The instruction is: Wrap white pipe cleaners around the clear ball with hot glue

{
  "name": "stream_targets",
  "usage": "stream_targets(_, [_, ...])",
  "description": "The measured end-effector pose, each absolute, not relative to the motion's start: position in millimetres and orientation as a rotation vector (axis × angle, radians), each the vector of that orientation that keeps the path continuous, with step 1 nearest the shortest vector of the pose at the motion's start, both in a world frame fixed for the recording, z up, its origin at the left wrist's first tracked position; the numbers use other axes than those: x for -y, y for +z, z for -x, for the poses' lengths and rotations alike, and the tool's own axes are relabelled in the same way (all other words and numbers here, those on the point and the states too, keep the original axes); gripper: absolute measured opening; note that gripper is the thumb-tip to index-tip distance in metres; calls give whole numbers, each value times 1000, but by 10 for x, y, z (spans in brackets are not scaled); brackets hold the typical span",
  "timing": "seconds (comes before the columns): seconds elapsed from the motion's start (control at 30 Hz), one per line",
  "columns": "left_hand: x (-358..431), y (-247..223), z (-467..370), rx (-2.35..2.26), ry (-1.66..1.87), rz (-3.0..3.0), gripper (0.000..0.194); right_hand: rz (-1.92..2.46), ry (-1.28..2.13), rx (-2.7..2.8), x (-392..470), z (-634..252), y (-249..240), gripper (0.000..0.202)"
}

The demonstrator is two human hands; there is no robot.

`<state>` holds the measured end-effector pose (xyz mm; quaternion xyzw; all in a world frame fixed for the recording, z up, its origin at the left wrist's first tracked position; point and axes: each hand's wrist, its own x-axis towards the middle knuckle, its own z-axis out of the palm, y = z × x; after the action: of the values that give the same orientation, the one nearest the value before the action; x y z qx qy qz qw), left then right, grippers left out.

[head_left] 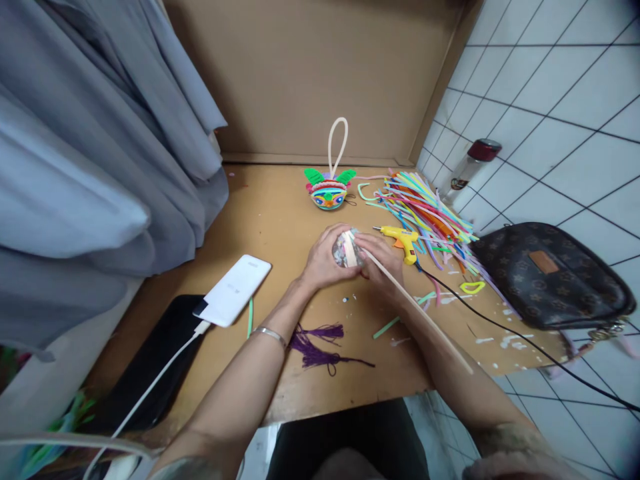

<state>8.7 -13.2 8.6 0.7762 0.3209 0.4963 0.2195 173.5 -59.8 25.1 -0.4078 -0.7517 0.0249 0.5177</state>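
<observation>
My left hand [320, 261] curls around a small round ball [340, 253] with a mottled pale surface. Cream strips cross the top of the ball. My right hand [385, 267] closes at the ball's right side on a long cream pipe cleaner [420, 311], whose free length runs back over my right forearm. The fingertips of that hand are partly hidden. Just right of it lies a yellow hot glue gun [404, 239]. Beyond my hands sits a colourful lion-head ornament [328, 197] with green ears and a white loop.
Bundled coloured pipe cleaners [425, 207] lie back right, near a bottle [467, 170] and a dark patterned bag [555, 277]. The gun's black cord [480, 307] trails right. Purple tassels [317, 357] lie in front. Left are a white power bank [235, 290], a cable and a grey curtain [100, 133].
</observation>
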Motion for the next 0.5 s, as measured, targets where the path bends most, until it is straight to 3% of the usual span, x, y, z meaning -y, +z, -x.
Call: stream_targets(0.5, [81, 80, -82, -992, 1391, -2025, 76, 1028, -106, 1886, 563, -1784, 212, 39])
